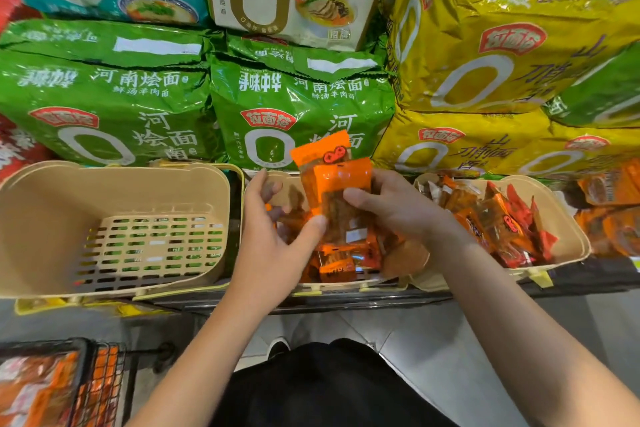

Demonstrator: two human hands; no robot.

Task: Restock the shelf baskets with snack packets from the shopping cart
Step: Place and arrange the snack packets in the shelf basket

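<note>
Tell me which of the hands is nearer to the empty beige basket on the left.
Left. The left hand is just right of the empty basket, its thumb on the orange packets; the right hand grips those packets further right, over the middle basket.

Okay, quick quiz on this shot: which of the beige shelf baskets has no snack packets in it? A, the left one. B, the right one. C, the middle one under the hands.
A: the left basket shows only its bare slotted floor, while the middle basket and the right basket both hold orange packets.
</note>
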